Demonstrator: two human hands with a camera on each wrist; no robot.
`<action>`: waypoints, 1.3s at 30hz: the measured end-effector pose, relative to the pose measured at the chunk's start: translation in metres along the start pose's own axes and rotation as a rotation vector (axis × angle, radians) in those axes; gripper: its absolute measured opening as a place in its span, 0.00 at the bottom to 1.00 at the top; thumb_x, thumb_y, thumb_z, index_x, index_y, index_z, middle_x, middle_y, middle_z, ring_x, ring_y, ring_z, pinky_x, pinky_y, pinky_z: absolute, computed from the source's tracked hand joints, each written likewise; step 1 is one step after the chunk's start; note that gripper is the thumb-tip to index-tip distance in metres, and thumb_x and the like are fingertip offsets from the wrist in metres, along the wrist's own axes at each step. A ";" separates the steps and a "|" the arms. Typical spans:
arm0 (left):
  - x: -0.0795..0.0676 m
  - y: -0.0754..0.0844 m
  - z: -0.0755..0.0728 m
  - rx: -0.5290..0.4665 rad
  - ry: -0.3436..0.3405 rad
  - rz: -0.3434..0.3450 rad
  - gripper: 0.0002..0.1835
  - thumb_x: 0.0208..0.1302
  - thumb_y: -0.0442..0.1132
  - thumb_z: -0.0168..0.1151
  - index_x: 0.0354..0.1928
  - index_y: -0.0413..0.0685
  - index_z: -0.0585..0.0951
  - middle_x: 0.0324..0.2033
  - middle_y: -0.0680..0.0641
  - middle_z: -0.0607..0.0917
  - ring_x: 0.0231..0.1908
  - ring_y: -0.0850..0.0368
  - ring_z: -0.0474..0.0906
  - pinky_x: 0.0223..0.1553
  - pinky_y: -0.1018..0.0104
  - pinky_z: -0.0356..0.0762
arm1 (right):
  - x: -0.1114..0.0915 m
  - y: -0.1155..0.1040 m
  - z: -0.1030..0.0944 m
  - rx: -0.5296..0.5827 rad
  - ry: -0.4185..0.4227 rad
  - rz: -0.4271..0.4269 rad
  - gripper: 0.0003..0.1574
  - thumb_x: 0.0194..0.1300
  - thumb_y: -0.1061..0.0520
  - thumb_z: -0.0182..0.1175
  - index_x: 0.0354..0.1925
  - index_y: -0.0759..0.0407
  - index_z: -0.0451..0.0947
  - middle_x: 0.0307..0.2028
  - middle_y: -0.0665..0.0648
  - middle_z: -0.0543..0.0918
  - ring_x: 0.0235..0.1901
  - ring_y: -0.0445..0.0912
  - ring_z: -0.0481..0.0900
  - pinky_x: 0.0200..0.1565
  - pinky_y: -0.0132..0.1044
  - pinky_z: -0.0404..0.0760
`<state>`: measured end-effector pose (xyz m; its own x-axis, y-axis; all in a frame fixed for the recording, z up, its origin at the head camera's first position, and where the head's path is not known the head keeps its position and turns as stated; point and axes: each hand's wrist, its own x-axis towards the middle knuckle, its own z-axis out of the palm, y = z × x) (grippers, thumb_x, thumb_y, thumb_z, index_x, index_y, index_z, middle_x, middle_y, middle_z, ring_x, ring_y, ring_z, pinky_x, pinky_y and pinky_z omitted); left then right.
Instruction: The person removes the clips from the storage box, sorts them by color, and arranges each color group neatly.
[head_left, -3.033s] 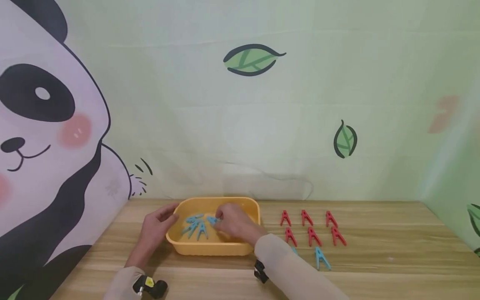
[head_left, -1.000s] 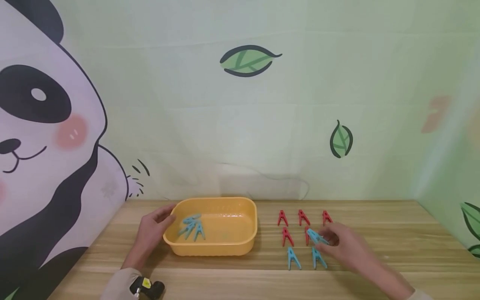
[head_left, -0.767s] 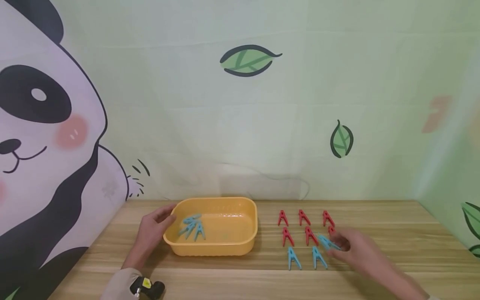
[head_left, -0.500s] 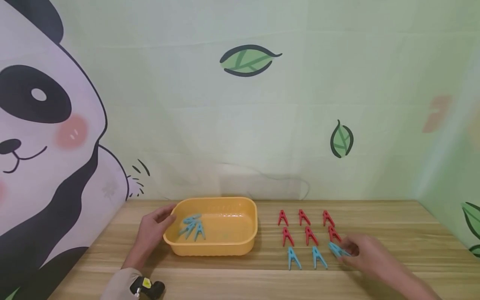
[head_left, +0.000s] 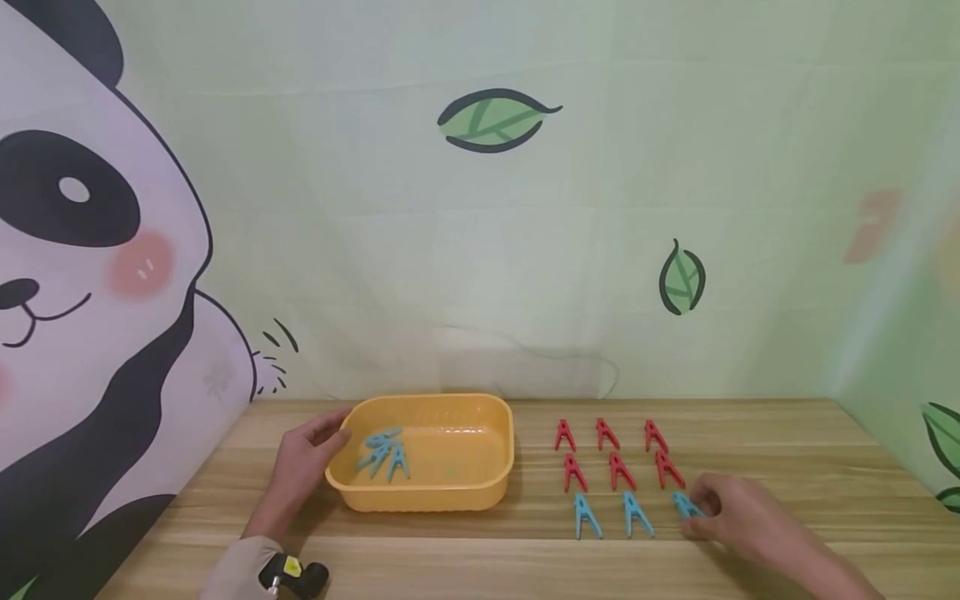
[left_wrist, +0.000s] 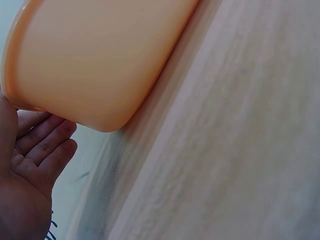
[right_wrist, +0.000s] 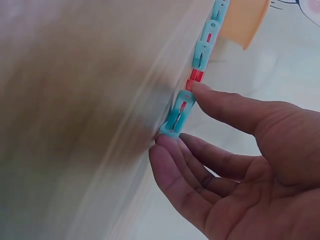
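My right hand (head_left: 738, 512) pinches a blue clothespin (head_left: 686, 505) between thumb and fingers, low at the right end of the front row. In the right wrist view that clothespin (right_wrist: 178, 114) sits between thumb and fingertips, close against the table. Left of it lie two more blue clothespins, one in the middle (head_left: 637, 514) and one at the left end (head_left: 587, 517). Behind them red clothespins (head_left: 621, 472) form two rows of three. My left hand (head_left: 303, 454) touches the left end of a yellow plastic basin (head_left: 420, 498); its fingers (left_wrist: 52, 145) are loosely extended beside the rim.
Several blue clothespins (head_left: 386, 450) lie in the left part of the basin. The wooden table (head_left: 480, 558) ends at a printed fabric backdrop (head_left: 555, 275) with a panda and leaves. A black wrist device (head_left: 296, 573) is strapped on the left arm.
My right hand has carried a blue clothespin out of the basin, over the rows, then forward and down to the right end of the blue row. The left hand stays at the basin.
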<state>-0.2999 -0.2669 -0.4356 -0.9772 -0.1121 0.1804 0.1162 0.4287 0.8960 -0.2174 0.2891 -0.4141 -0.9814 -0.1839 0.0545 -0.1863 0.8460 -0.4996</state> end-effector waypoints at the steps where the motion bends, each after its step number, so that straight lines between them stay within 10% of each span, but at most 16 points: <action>1: 0.000 0.000 0.000 -0.001 0.000 0.001 0.24 0.79 0.40 0.62 0.71 0.36 0.77 0.66 0.35 0.81 0.66 0.42 0.78 0.58 0.75 0.77 | 0.001 0.000 0.000 0.002 0.003 0.004 0.15 0.58 0.58 0.80 0.36 0.61 0.82 0.27 0.49 0.76 0.27 0.44 0.71 0.27 0.34 0.73; 8: 0.000 0.001 0.000 0.012 -0.008 -0.015 0.25 0.80 0.41 0.61 0.72 0.37 0.76 0.67 0.35 0.80 0.67 0.40 0.77 0.66 0.57 0.76 | 0.003 -0.002 0.000 -0.002 0.009 0.007 0.17 0.59 0.56 0.79 0.38 0.63 0.82 0.26 0.50 0.75 0.26 0.44 0.70 0.26 0.34 0.72; 22: -0.001 0.000 0.000 0.014 0.000 0.000 0.25 0.79 0.41 0.62 0.71 0.36 0.77 0.67 0.35 0.80 0.66 0.40 0.78 0.64 0.61 0.78 | 0.010 0.000 -0.013 0.008 -0.023 -0.006 0.24 0.68 0.52 0.74 0.47 0.73 0.82 0.34 0.52 0.84 0.33 0.46 0.79 0.33 0.42 0.82; 39: -0.001 0.001 0.000 0.018 0.007 -0.011 0.24 0.79 0.40 0.61 0.71 0.36 0.77 0.67 0.36 0.81 0.67 0.41 0.77 0.65 0.59 0.76 | 0.034 -0.078 -0.003 0.161 0.042 -0.179 0.15 0.71 0.55 0.71 0.48 0.65 0.84 0.38 0.48 0.86 0.39 0.43 0.83 0.43 0.40 0.87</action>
<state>-0.2993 -0.2664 -0.4350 -0.9772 -0.1229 0.1731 0.1019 0.4437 0.8904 -0.2362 0.2187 -0.3709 -0.9349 -0.3003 0.1889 -0.3514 0.7102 -0.6101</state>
